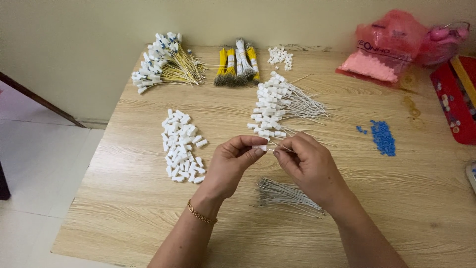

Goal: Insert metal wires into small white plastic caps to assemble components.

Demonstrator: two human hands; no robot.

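My left hand [233, 161] pinches a small white plastic connector [262, 147] between thumb and fingers above the wooden table [129, 208]. My right hand [307, 161] meets it from the right, fingertips closed on a thin white wire [283, 147] at the connector. Just beyond my hands lies a pile of white wires with connectors fitted [280, 104]. A pile of loose white connectors [181, 146] lies to the left. A bundle of bare white wires [285, 194] lies under my right wrist.
At the back are yellow wires with white connectors [163, 64], tied yellow and white wire bundles [237, 64] and a few small white parts [280, 57]. Small blue beads [383, 138] lie right. A pink plastic bag [391, 47] and red tray [458, 99] sit far right.
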